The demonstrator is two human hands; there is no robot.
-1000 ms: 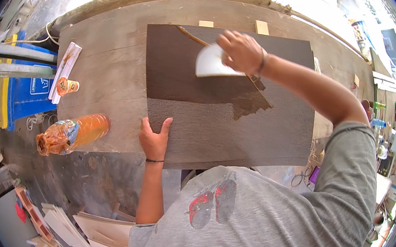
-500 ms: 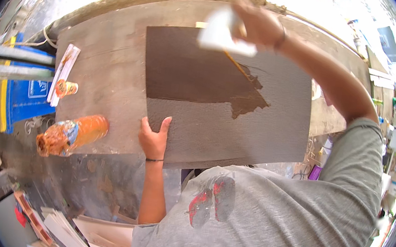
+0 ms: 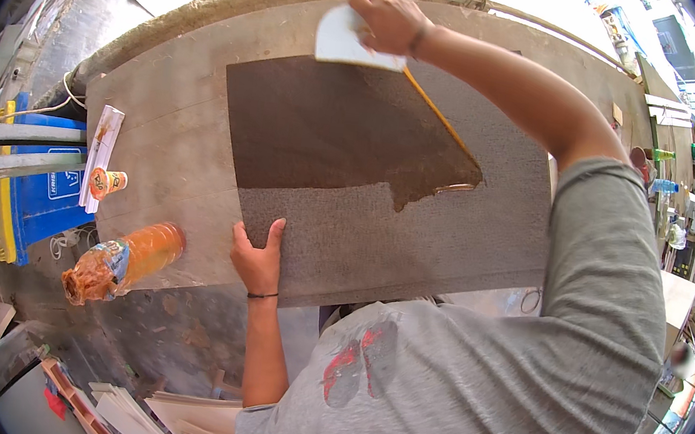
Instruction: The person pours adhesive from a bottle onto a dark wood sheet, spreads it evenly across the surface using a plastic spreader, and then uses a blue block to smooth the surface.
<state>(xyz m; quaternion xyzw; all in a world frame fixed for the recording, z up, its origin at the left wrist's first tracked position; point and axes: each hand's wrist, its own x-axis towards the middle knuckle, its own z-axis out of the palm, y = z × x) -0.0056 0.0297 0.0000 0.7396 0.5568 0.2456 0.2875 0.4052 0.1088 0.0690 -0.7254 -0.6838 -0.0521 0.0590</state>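
A dark grey-brown sheet (image 3: 414,233) lies on a wooden board. Its upper left part carries a wet brown patch (image 3: 314,132), with an amber line of liquid (image 3: 440,120) along the right edge and a ragged lower tip. At the sheet's far edge, my right hand (image 3: 387,23) is closed on a white flat spreader (image 3: 354,42), whose straight edge touches the patch. My left hand (image 3: 256,262) rests at the sheet's near left edge, thumb on the sheet and fingers apart.
On the board's left stand a plastic bottle of amber liquid (image 3: 141,258) lying on its side, a small cup (image 3: 107,183) and a white strip (image 3: 101,156). A blue bin (image 3: 49,200) is beyond the left edge. Offcuts (image 3: 127,419) lean below at lower left.
My right hand has drawn the spreader leftward. The amber line now shows longer, reaching down to the patch's tip. The left hand keeps its place at the sheet's edge while the view shifts.
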